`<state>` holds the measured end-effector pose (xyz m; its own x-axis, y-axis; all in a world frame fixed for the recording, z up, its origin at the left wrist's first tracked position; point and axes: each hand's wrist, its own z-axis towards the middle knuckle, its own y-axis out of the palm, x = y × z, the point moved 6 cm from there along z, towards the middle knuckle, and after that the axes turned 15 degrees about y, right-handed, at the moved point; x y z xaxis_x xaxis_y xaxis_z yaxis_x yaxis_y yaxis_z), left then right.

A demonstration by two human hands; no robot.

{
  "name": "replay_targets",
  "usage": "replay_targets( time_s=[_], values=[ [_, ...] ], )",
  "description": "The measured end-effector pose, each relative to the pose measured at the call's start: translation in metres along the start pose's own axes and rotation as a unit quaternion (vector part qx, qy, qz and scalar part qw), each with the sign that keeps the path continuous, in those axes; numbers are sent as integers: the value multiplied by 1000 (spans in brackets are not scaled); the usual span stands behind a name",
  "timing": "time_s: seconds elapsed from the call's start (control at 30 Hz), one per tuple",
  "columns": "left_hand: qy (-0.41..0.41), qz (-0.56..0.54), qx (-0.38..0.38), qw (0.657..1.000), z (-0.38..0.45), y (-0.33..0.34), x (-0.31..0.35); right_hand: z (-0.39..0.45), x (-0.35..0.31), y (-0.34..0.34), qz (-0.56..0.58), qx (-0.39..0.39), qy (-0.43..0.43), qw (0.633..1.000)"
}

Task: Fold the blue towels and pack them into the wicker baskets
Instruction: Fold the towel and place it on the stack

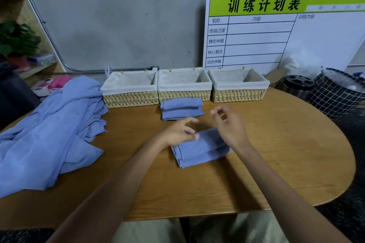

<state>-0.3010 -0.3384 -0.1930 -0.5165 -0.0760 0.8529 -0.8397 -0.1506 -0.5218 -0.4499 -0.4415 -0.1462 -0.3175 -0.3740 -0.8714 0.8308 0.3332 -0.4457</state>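
Nearest you, toward the middle of the tabletop (256, 163), lay the folded towel (197, 152) you were working on, a thick blue bundle with its layers stepping out at the near edge. Your left hand (177, 132) hovered at its left end, fingers loosely spread and the grip wide, holding nothing; whether the fingertips brushed the cloth I could not tell. Your right hand (230, 124) hung over the bundle's far right corner, fingers relaxed and parted, its grip also empty.

To finish this step well, you needed to press the bundle flat with both palms so the layers did not spring open, then slide your fingers under the two short ends and lift it as one piece, keeping the folded edge forward.

Just beyond lay a second folded towel (181, 109), touching or almost touching the front of the middle basket (184, 95). You could stack one on the other and carry both together.

Along the far edge stood three lined wicker baskets in a row: the left basket (130, 99), the middle one and the right basket (239, 94), all seemingly without towels inside. At the left edge the pile of unfolded towels (49, 134) waited, so most of the task was probably ahead.
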Motion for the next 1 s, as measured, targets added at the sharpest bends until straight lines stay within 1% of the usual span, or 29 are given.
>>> replay_targets(
  time_s=[0.07, 0.13, 0.17, 0.2, 0.3, 0.47, 0.63, 0.77, 0.87, 1.0],
  values=[
    [21, 19, -17, 999, 10, 13, 8, 11, 12, 14, -78, -20, -25, 996],
    [48, 11, -1, 999, 10, 24, 9, 8, 35, 31, -211, -48, -40, 976],
    [55, 6, 17, 998, 5, 27, 5, 4, 47, 34, -249, -56, -30, 966],
    [59, 9, 40, 997, -2, 29, 0, 0, 57, 33, -255, -55, -15, 965],
    [66, 43, 107, 991, -23, 25, -12, -8, 68, 22, -211, -36, 6, 977],
    [62, 53, 153, 985, -29, 18, -15, -12, 69, 12, -203, -25, 37, 978],
    [36, 57, 173, 983, -40, 12, -19, -15, 78, 1, -188, -20, 37, 981],
    [33, 79, 176, 981, -36, 14, -16, -12, 76, -1, -164, -10, 23, 986],
    [44, 144, 177, 973, -16, 18, 0, -1, 82, -10, -164, -13, 32, 986],
    [79, 266, 164, 947, 27, 28, 29, 27, 97, -31, -191, 8, 40, 981]
  ],
)
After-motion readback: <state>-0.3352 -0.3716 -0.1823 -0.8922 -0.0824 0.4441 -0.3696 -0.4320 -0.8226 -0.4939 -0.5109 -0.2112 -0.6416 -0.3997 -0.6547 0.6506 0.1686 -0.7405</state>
